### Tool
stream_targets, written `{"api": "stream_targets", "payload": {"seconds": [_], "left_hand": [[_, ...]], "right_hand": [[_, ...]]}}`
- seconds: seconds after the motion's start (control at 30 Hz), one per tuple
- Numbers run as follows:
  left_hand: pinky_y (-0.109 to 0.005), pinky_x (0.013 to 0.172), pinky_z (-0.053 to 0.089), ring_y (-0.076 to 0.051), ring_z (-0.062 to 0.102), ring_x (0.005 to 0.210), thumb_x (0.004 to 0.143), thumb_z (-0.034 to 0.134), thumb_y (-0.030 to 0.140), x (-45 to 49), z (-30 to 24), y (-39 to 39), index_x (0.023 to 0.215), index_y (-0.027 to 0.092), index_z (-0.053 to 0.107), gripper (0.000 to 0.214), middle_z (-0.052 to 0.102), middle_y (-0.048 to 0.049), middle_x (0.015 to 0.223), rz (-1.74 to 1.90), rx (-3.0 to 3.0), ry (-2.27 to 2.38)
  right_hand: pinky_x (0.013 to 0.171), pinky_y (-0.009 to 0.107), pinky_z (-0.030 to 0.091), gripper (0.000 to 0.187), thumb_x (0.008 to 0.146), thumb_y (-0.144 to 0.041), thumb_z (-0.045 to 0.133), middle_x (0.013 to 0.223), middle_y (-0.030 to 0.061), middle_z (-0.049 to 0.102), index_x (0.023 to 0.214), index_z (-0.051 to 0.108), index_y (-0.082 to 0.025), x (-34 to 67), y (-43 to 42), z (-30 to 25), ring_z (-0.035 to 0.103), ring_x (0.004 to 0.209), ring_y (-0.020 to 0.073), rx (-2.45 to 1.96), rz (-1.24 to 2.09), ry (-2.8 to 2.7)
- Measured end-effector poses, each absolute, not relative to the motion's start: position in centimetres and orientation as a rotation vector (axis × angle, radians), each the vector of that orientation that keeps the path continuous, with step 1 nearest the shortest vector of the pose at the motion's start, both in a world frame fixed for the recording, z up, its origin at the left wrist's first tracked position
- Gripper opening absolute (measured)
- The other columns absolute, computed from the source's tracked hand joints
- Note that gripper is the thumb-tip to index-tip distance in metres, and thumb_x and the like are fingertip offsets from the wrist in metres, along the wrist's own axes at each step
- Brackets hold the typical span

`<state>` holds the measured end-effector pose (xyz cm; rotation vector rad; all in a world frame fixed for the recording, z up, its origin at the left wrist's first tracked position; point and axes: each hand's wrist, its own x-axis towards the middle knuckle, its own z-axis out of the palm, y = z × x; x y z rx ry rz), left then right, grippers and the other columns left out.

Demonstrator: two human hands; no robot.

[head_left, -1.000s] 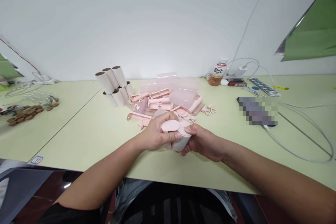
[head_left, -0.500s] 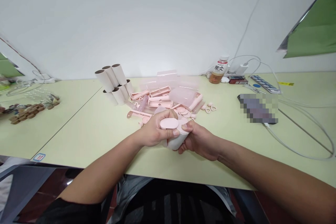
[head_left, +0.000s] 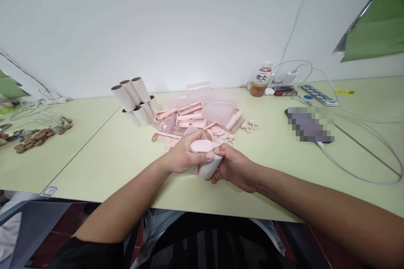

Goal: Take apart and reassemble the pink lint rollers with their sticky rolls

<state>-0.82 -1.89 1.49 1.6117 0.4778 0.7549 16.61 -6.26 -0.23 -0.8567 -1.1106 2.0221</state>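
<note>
My left hand (head_left: pixel 184 154) is closed around a pink plastic piece with an oval end (head_left: pixel 201 146), its thumb pressed just below the oval. Touching it on the right is a short white tube (head_left: pixel 208 170), tilted, with some pink at its upper end. My right hand (head_left: pixel 236 169) grips this tube, thumb on the upper end and fingers underneath. How the pink piece and the tube join is hidden by my fingers. Just beyond my hands lies a pile of pink plastic parts (head_left: pixel 191 123), with round discs (head_left: pixel 217 130) among them.
Cardboard tubes (head_left: pixel 139 90) stand stacked at the back left. Clear plastic sheets (head_left: pixel 219 112) lie over the pile. To the right are heart-shaped pink rings (head_left: pixel 249 129), a drink bottle (head_left: pixel 261 80), and a phone (head_left: pixel 309 125) on a cable. Brown pieces (head_left: pixel 34 140) lie far left.
The view has shifted slightly. Both hands keep their grip, and the tube's pink upper end now shows less beside the oval, more covered by my right thumb.
</note>
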Motion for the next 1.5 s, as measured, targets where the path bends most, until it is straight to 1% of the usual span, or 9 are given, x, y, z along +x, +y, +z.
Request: {"api": "stream_targets", "payload": {"seconds": [0.3, 0.47, 0.6, 0.77, 0.9, 1.07, 1.23, 1.4, 1.5], "left_hand": [[-0.022, 0.059, 0.037, -0.010, 0.045, 0.070, 0.068, 0.082, 0.049, -1.0, 1.0, -0.8, 0.081, 0.018, 0.044, 0.050, 0.048, 0.0008, 0.083, 0.823, 1.693, 0.462], [-0.031, 0.077, 0.048, -0.019, 0.060, 0.090, 0.064, 0.086, 0.040, -0.6, 0.8, -1.3, 0.103, 0.019, 0.055, 0.054, 0.061, -0.0065, 0.103, 0.874, 1.667, 0.425], [-0.028, 0.072, 0.049, -0.016, 0.060, 0.078, 0.067, 0.084, 0.037, -0.4, 0.8, -1.7, 0.102, 0.018, 0.060, 0.047, 0.064, -0.0031, 0.089, 0.838, 1.599, 0.483], [-0.026, 0.067, 0.049, -0.014, 0.058, 0.071, 0.066, 0.085, 0.040, -0.1, 0.5, -1.9, 0.097, 0.016, 0.062, 0.045, 0.064, -0.0019, 0.083, 0.801, 1.567, 0.567], [-0.027, 0.066, 0.049, -0.015, 0.060, 0.073, 0.066, 0.084, 0.044, 0.3, 0.1, -2.3, 0.097, 0.017, 0.059, 0.047, 0.065, -0.0024, 0.085, 0.865, 1.534, 0.561], [-0.032, 0.079, 0.050, -0.020, 0.061, 0.091, 0.072, 0.079, 0.048, 0.4, -0.2, -2.3, 0.109, 0.020, 0.057, 0.051, 0.064, -0.0071, 0.103, 1.055, 1.660, 0.629], [-0.027, 0.065, 0.049, -0.017, 0.062, 0.078, 0.071, 0.080, 0.050, -0.2, 0.0, -1.4, 0.125, 0.022, 0.047, 0.070, 0.062, -0.0062, 0.102, 1.080, 1.633, 0.534], [-0.024, 0.048, 0.042, -0.010, 0.054, 0.053, 0.075, 0.079, 0.049, -0.8, -0.2, -0.9, 0.139, 0.027, 0.035, 0.081, 0.060, -0.0028, 0.095, 0.930, 1.602, 0.589], [-0.027, 0.055, 0.046, -0.014, 0.059, 0.066, 0.075, 0.078, 0.049, -0.8, -0.4, -0.8, 0.137, 0.025, 0.039, 0.077, 0.061, -0.0060, 0.102, 0.978, 1.725, 0.638]], "right_hand": [[0.054, 0.024, 0.044, 0.064, 0.083, -0.077, 0.048, 0.083, 0.0086, 0.067, 0.094, 0.062, -0.016, 16.1, -6.5, -1.4, 0.056, 0.064, 0.0141, -0.813, 1.964, -1.266], [0.051, 0.024, 0.045, 0.077, 0.084, -0.084, 0.032, 0.081, 0.0089, 0.069, 0.110, 0.059, -0.017, 16.5, -6.6, -0.9, 0.059, 0.061, 0.0148, -0.837, 1.993, -1.290], [0.045, 0.024, 0.046, 0.083, 0.082, -0.088, 0.025, 0.073, 0.0075, 0.069, 0.111, 0.059, -0.018, 16.6, -6.6, -0.7, 0.060, 0.054, 0.0149, -0.986, 1.987, -1.266], [0.041, 0.025, 0.045, 0.081, 0.081, -0.088, 0.024, 0.064, 0.0053, 0.067, 0.113, 0.058, -0.022, 16.5, -6.6, -1.1, 0.059, 0.047, 0.0157, -1.017, 2.012, -1.231], [0.047, 0.028, 0.051, 0.082, 0.082, -0.087, 0.026, 0.070, 0.0084, 0.068, 0.111, 0.061, -0.019, 17.1, -6.3, -1.4, 0.063, 0.057, 0.0188, -0.988, 1.963, -1.307], [0.051, 0.027, 0.052, 0.062, 0.086, -0.072, 0.052, 0.087, 0.0068, 0.064, 0.118, 0.057, -0.018, 18.4, -5.5, -0.4, 0.062, 0.069, 0.0181, -0.936, 1.665, -1.557], [0.046, 0.020, 0.039, 0.050, 0.079, -0.052, 0.074, 0.081, -0.0006, 0.056, 0.112, 0.055, -0.018, 19.5, -4.8, 1.1, 0.049, 0.059, 0.0106, -0.944, 1.532, -1.581], [0.040, 0.019, 0.025, 0.047, 0.084, -0.057, 0.065, 0.062, -0.0062, 0.046, 0.111, 0.056, -0.019, 20.5, -4.3, 1.3, 0.037, 0.045, 0.0079, -0.986, 1.617, -1.427], [0.041, 0.020, 0.028, 0.048, 0.087, -0.058, 0.060, 0.063, -0.0040, 0.049, 0.114, 0.060, -0.019, 21.1, -3.8, 1.6, 0.039, 0.048, 0.0095, -1.020, 1.600, -1.507]]}}
